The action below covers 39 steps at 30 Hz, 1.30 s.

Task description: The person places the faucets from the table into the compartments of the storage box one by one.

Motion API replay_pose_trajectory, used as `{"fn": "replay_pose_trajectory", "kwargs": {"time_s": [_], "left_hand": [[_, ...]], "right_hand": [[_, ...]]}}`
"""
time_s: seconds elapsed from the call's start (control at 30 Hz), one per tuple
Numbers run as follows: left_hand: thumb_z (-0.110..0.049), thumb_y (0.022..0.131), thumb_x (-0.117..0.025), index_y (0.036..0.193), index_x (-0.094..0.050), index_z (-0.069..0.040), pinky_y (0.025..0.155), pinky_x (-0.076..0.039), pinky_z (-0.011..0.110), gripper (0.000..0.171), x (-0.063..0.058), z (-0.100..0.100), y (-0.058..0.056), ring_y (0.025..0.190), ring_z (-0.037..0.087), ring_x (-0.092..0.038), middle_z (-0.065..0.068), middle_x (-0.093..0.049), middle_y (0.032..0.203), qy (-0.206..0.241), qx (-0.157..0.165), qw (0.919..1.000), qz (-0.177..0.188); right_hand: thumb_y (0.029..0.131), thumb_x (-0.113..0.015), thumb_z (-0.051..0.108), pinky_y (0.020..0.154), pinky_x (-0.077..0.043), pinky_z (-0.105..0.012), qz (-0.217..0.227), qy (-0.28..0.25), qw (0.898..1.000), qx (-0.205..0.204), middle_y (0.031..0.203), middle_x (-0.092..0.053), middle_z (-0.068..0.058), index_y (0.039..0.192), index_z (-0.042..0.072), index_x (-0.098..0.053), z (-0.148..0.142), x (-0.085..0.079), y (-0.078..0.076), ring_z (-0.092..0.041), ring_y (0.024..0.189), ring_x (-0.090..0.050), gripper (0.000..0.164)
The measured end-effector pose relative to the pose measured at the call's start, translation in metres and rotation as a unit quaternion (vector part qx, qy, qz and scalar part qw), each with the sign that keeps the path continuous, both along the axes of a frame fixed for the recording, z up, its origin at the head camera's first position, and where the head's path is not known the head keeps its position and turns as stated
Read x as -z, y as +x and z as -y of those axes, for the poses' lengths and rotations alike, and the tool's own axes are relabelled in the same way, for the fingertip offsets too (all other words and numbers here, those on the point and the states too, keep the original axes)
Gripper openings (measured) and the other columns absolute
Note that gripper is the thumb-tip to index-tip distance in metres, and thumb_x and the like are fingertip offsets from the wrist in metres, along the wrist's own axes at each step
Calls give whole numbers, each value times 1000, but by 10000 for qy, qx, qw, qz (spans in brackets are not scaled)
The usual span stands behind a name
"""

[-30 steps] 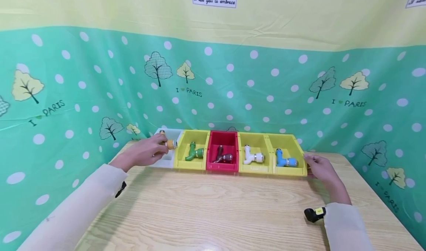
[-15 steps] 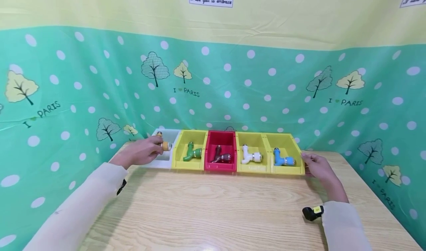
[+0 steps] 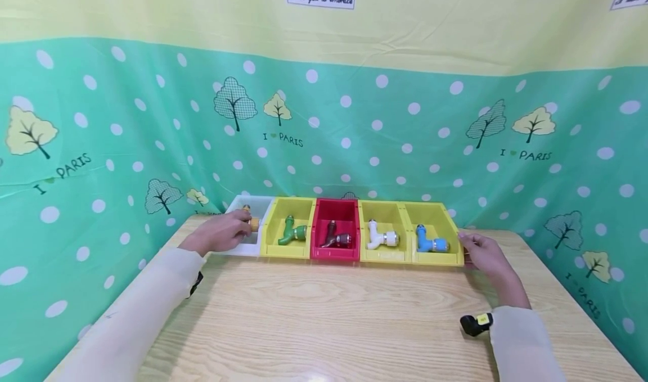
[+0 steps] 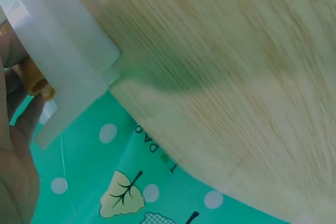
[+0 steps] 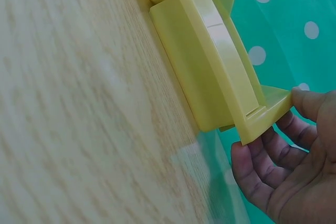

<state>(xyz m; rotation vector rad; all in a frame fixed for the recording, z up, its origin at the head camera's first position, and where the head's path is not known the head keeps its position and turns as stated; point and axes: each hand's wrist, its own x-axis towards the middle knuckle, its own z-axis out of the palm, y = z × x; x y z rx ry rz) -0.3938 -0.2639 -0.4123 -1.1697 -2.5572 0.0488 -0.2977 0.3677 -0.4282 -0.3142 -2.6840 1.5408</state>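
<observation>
At the left end of a row of bins, my left hand [image 3: 220, 233] grips an orange tap [image 3: 254, 224] inside the white bin [image 3: 263, 203]. In the left wrist view, the fingers curl round the orange tap [image 4: 34, 83] behind the bin's pale wall [image 4: 68, 40]; part of the tap is hidden. At the opposite end, my right hand [image 3: 487, 256] pinches the side rim of the last yellow bin [image 3: 439, 213], thumb on top and fingers below, as the right wrist view shows. A blue tap [image 3: 432, 242] lies in that bin.
Between the end bins, a green tap [image 3: 295, 232] lies in a yellow bin, a dark brown tap [image 3: 336, 237] in the red bin [image 3: 338, 209] and a white tap [image 3: 381, 237] in another yellow bin. A patterned green cloth [image 3: 385, 145] hangs close behind the wooden table [image 3: 314, 314].
My left hand has brought the orange tap from near the white bin's right edge to lower inside that bin. My right hand keeps its hold on the yellow rim. The head view has shifted slightly.
</observation>
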Motion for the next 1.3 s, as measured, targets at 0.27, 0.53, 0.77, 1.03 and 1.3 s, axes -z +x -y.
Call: {"fn": "replay_pose_trajectory", "kwargs": {"time_s": [0.27, 0.53, 0.77, 1.03, 1.3], "left_hand": [[-12, 91, -60, 96, -76, -24, 79, -52, 36, 21, 2, -7, -3, 89, 15, -55, -3, -62, 102, -374, -610, 9959, 556], [-20, 92, -62, 93, -76, -31, 71, -48, 31, 19, 4, -10, -6, 76, 10, -52, -11, -60, 93, -411, -747, 9921, 916], [-18, 94, -57, 98, -76, -29, 85, -51, 42, 22, 1, -13, -6, 93, 15, -61, -9, -63, 101, -637, -988, 9853, 1238], [-13, 93, -57, 93, -75, -24, 83, -52, 40, 21, 1, -14, -1, 87, 14, -60, -9, -63, 94, -360, -975, 9874, 1195], [-11, 91, -61, 93, -74, -20, 88, -51, 45, 16, 1, -13, 9, 97, 23, -60, 2, -64, 106, 112, -1051, 9906, 864]], "right_hand": [[98, -32, 55, 80, -55, -38, 46, 23, 10000, -12, 130, -46, -23, 129, 0, -46, 0, 1, 1, -31, 105, -54, 64], [98, -32, 55, 78, -56, -36, -2, 78, 10000, -28, 129, -47, -23, 130, 0, -46, 0, 2, 1, -31, 105, -54, 65], [99, -31, 54, 78, -56, -36, -2, 117, 9999, -75, 128, -47, -23, 128, -1, -46, 0, 1, 2, -30, 103, -54, 64], [98, -32, 54, 80, -55, -38, 50, 31, 10000, -75, 129, -46, -23, 127, -1, -46, 0, 1, 1, -30, 104, -54, 64], [98, -32, 54, 78, -56, -36, 111, 112, 9998, -73, 130, -46, -24, 135, -3, -42, 0, 3, -3, -30, 103, -54, 69]]}}
